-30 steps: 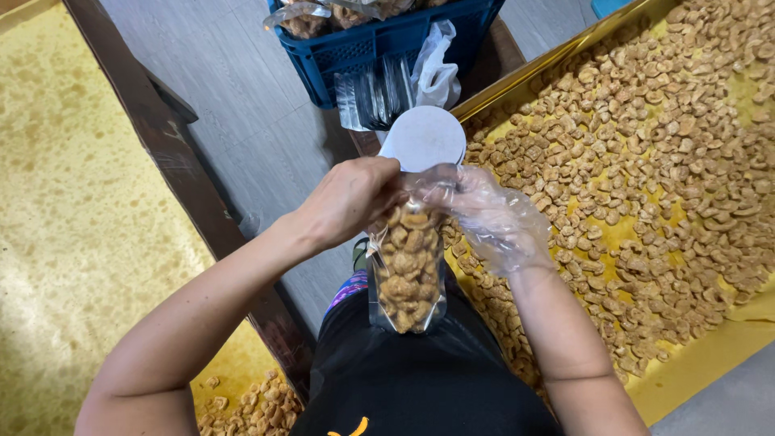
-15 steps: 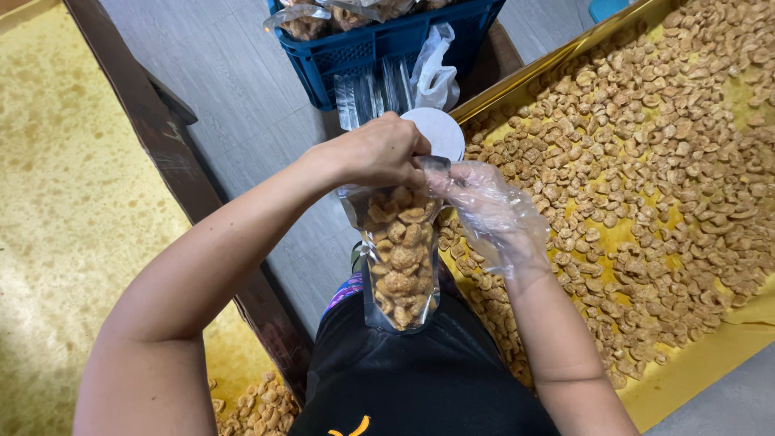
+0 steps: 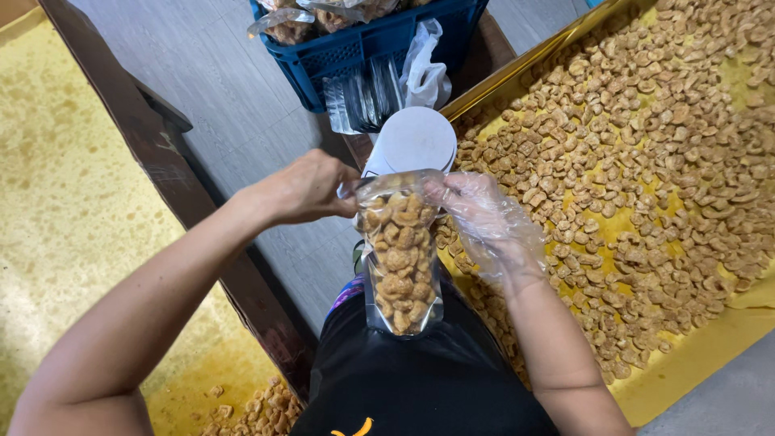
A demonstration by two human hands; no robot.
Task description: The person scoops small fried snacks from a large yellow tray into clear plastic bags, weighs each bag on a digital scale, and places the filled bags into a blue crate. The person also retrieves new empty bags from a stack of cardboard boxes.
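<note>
You have two hands in view, one bare (image 3: 303, 190) and one gloved (image 3: 488, 218), one filled clear bag (image 3: 400, 262), one blue crate (image 3: 367, 40), one white round lid (image 3: 413, 139) and two yellow trays (image 3: 686, 367) of snacks.

A clear bag (image 3: 400, 258) filled with golden-brown fried snack pieces is held upright by its top edge, pinched at one corner by the bare left hand (image 3: 311, 190) and at the other by the right hand (image 3: 484, 214), which is covered by a thin plastic glove. Just behind the bag a round white disc (image 3: 413, 139) is seen, and to the right a wide yellow tray (image 3: 686, 367) spread with loose snack pieces (image 3: 646, 145). Beyond, a blue crate (image 3: 363, 44) holding filled bags is set on the grey floor, with a stack of empty clear bags (image 3: 362, 101) leaning against it.
</note>
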